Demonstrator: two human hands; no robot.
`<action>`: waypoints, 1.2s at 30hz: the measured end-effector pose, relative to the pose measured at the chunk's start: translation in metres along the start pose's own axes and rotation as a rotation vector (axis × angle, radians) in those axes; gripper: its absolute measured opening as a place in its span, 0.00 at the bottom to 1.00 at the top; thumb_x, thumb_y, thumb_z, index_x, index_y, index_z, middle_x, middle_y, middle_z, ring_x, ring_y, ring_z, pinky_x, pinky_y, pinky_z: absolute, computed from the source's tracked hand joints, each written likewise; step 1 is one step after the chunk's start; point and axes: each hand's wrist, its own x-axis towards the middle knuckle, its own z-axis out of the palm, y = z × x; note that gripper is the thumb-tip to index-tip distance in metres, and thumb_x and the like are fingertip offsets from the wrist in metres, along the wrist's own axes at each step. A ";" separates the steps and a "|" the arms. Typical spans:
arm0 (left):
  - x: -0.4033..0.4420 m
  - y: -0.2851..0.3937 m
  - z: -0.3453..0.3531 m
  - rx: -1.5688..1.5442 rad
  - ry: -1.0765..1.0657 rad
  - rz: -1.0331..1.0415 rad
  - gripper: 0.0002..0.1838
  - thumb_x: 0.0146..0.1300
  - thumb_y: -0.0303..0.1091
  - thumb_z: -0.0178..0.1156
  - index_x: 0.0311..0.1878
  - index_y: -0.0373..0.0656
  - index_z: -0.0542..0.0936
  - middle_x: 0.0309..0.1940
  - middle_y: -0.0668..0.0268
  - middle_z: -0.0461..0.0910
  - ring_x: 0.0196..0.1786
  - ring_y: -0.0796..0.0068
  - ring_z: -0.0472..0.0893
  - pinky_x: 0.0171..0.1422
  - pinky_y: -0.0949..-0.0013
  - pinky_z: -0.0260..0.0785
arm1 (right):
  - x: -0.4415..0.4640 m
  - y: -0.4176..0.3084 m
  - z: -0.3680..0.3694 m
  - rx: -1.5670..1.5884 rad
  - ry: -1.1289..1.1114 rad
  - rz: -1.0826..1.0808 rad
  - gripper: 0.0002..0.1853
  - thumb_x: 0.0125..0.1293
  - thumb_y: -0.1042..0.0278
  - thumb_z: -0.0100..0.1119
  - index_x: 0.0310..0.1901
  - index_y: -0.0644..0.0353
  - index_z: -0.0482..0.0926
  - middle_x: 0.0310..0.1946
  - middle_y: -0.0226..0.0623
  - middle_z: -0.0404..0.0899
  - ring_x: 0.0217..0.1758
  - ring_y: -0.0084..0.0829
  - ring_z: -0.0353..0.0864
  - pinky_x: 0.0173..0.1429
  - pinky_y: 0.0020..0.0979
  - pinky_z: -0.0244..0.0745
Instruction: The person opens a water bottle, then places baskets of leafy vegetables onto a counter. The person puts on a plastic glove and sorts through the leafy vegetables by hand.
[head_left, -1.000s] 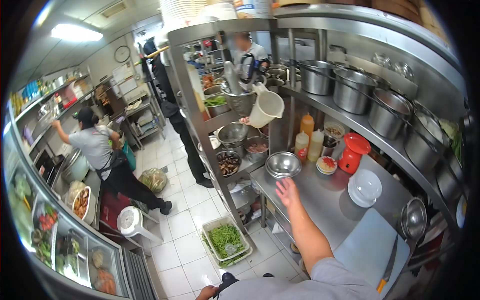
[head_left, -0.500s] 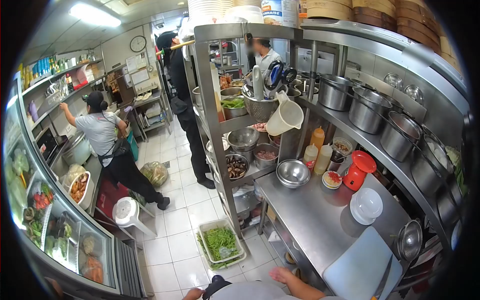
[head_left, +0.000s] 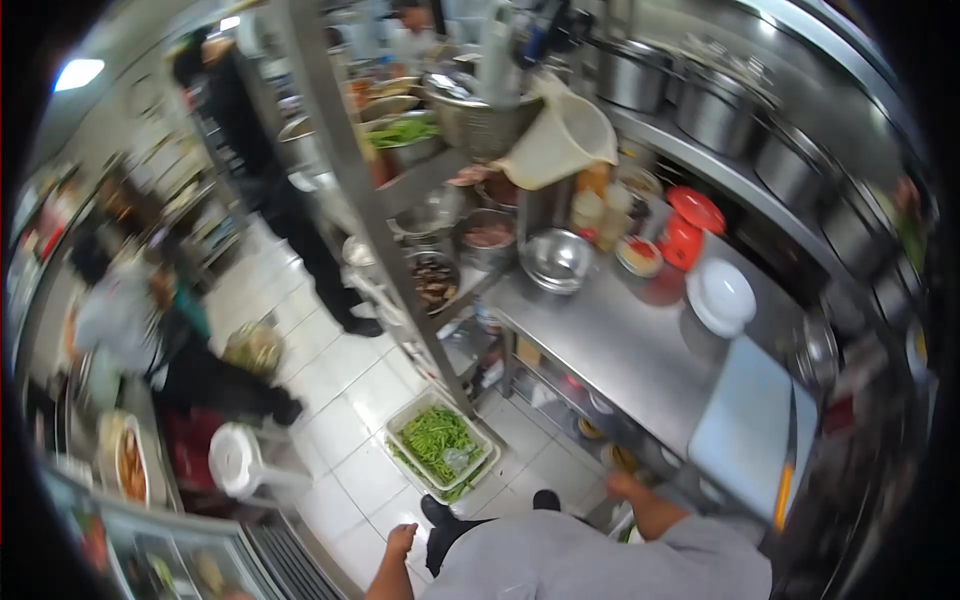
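My left hand (head_left: pixel 402 540) hangs low beside my body, its fingers loosely curled with no object visible in them. My right hand (head_left: pixel 622 487) is by the right side of my body, near the lower shelf of the steel table (head_left: pixel 610 340); its fingers are smeared by motion. On that table stand metal bowls (head_left: pixel 557 262), a small dish of red and pale food (head_left: pixel 639 257), white bowls (head_left: pixel 722 296), and a light blue cutting board (head_left: pixel 738 420) with an orange-handled knife (head_left: pixel 784 490) on it.
A tray of green vegetables (head_left: pixel 492 458) is on the tiled floor ahead. A white stool (head_left: pixel 234 460) and a bag (head_left: pixel 254 348) stand left. One person in black (head_left: pixel 270 180) and another in grey (head_left: pixel 120 315) are there. Pots (head_left: pixel 720 112) line the shelf at right.
My right arm, outstretched toward the metal bowls a second ago, is now down beside my body. The camera view has tilted and shifted, and the picture is blurred.
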 end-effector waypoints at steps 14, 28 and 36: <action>0.210 0.003 -0.163 0.590 -0.427 0.287 0.18 0.56 0.49 0.57 0.34 0.42 0.78 0.22 0.67 0.73 0.21 0.70 0.69 0.25 0.65 0.64 | -0.019 -0.284 0.119 0.461 0.202 0.353 0.13 0.58 0.53 0.56 0.38 0.51 0.80 0.23 0.31 0.80 0.24 0.25 0.79 0.31 0.31 0.74; 0.210 0.156 -0.119 0.483 -0.479 0.620 0.25 0.62 0.50 0.54 0.53 0.37 0.75 0.41 0.58 0.78 0.33 0.66 0.76 0.31 0.63 0.72 | 0.024 -0.221 0.159 0.316 0.135 0.392 0.16 0.58 0.53 0.53 0.41 0.55 0.79 0.31 0.32 0.80 0.28 0.25 0.82 0.24 0.29 0.74; 0.223 0.152 -0.137 0.593 -0.505 0.895 0.31 0.62 0.56 0.52 0.53 0.36 0.76 0.46 0.53 0.79 0.39 0.61 0.77 0.41 0.61 0.72 | 0.003 -0.269 0.122 0.563 0.132 0.509 0.15 0.58 0.53 0.55 0.39 0.55 0.79 0.26 0.30 0.79 0.26 0.23 0.81 0.22 0.26 0.71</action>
